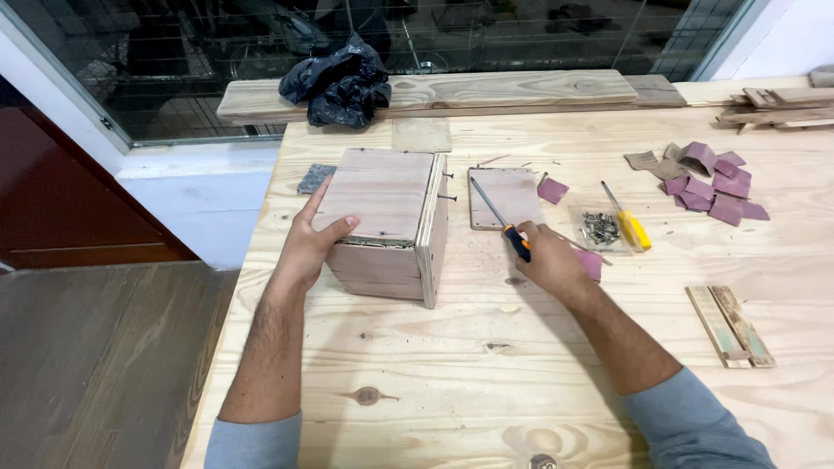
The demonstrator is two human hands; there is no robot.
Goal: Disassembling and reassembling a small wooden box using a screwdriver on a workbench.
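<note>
1. The left hand (pixel 306 247) grips the wooden box (pixel 388 221). The thumb lies across the box's top face near its front edge, and the fingers press flat against the left wall. The box sits directly under and to the right of these fingers, resting on the plywood table (pixel 486 365).
2. The right hand (pixel 549 259) is closed around the orange-and-black handle of a screwdriver (pixel 499 217). The shaft runs up and to the left from the fingers, over a flat wooden panel (pixel 506 197), with its tip well short of the box.
3. Two screws (pixel 446 186) stick out of the box's right side board, between the box and the screwdriver tip.
4. Just right of the right-hand fingers lie a clear bag of screws (pixel 598 227) and a yellow-handled screwdriver (pixel 627 222). Further right is a heap of sandpaper pieces (pixel 708 184).
5. Beyond the left-hand fingers lies a grey abrasive pad (pixel 314 178). Further back, a black plastic bag (pixel 337 82) rests on a plank.
6. Hidden items: the left palm, the box's far side, and most of the handle inside the right fist. The sandpaper scrap beneath the right hand is partly covered.
</note>
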